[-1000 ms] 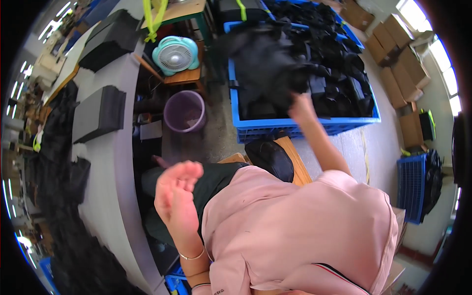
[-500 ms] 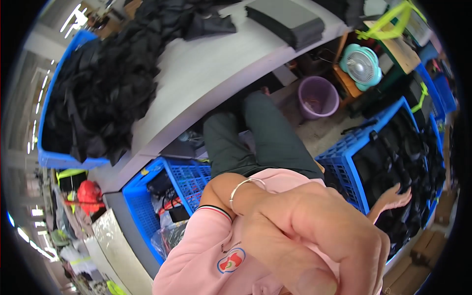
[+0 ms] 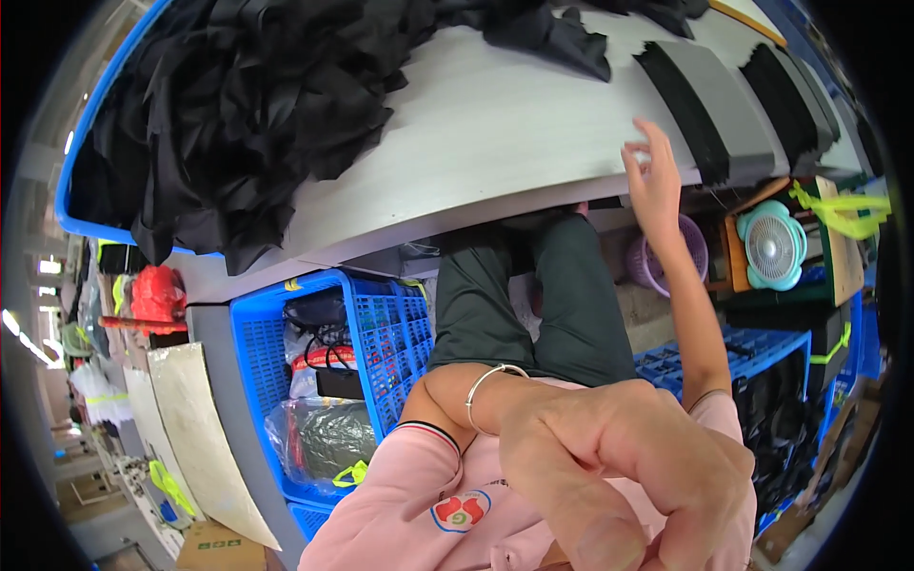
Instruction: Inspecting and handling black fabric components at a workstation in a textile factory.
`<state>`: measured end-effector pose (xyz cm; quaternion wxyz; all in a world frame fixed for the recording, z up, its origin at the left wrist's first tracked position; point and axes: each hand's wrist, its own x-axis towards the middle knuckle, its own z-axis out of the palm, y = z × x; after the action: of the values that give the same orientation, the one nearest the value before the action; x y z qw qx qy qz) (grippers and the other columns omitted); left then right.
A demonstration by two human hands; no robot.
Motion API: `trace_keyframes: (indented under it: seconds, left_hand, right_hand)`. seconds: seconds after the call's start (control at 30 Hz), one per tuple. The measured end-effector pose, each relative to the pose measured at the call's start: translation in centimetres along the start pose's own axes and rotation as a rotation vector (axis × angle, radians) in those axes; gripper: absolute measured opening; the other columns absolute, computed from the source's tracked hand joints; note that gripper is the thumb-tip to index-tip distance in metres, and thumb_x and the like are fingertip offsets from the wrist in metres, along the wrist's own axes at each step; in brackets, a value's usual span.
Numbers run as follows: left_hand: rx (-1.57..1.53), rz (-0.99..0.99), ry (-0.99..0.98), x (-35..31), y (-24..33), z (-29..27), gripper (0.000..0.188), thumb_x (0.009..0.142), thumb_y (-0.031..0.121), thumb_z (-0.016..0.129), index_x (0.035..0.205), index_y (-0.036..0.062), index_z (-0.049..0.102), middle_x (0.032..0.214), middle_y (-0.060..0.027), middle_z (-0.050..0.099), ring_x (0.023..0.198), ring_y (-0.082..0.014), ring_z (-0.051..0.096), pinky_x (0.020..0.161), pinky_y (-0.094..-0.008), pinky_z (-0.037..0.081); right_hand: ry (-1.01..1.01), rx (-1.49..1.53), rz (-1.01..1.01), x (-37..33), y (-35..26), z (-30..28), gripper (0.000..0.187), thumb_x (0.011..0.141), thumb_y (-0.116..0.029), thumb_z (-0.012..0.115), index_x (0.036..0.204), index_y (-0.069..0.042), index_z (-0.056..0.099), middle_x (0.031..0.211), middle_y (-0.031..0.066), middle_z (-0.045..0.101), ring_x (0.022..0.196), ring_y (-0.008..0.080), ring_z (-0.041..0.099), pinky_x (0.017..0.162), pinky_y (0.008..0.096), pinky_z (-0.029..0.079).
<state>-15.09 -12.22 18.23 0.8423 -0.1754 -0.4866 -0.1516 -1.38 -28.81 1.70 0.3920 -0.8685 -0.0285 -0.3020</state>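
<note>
Very close and large at the bottom of the head view is my left hand (image 3: 633, 457), its wrist wearing a silver bangle. The fingers are curled closed, and whatever they may hold is hidden. My right hand (image 3: 653, 181) is raised over the front edge of the grey-white table (image 3: 476, 124), fingers apart and holding nothing. Nearest to it lies a stack of black and grey flat pieces (image 3: 714, 109), with more stacks (image 3: 790, 100) farther right. A large heap of black fabric pieces (image 3: 257, 105) covers the table's left part.
Below the table on the left stands a blue crate (image 3: 381, 324) with bagged items. A purple bin (image 3: 693, 252) and a turquoise fan (image 3: 773, 245) are at right. Another blue crate (image 3: 762, 347) with black goods sits beside my right side. A red bag (image 3: 158, 293) lies far left.
My right hand has come up from the crate at the right to the table edge by the stacks. My left hand stays close and curled. The view has turned to show more table.
</note>
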Motion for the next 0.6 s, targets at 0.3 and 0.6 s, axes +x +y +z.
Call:
trace_keyframes:
  seconds: [0.3,0.6]
  left_hand:
    - [-0.043,-0.051,0.416,1.9,4.1,0.5,0.050,0.099,0.039,0.062,0.092,-0.0097,0.071,0.085,-0.0160,0.068,0.077,-0.0235,0.063,0.072,-0.0324,0.049]
    - [1.590,-0.408,0.102,0.0,12.8,-6.9,0.022,0.075,0.007,0.077,0.096,0.0065,0.071,0.099,-0.0084,0.069,0.100,-0.0299,0.063,0.088,-0.0393,0.048]
  right_hand:
    - [-0.173,-0.324,0.044,14.8,7.3,11.8,0.045,0.091,-0.016,0.066,0.134,-0.010,0.058,0.125,0.0132,0.065,0.099,0.0327,0.067,0.083,0.0429,0.052]
    - [-0.384,-0.322,-0.317,6.8,4.9,6.1,0.032,0.082,0.004,0.059,0.112,-0.005,0.068,0.109,0.0049,0.067,0.102,0.0304,0.060,0.087,0.0394,0.050]
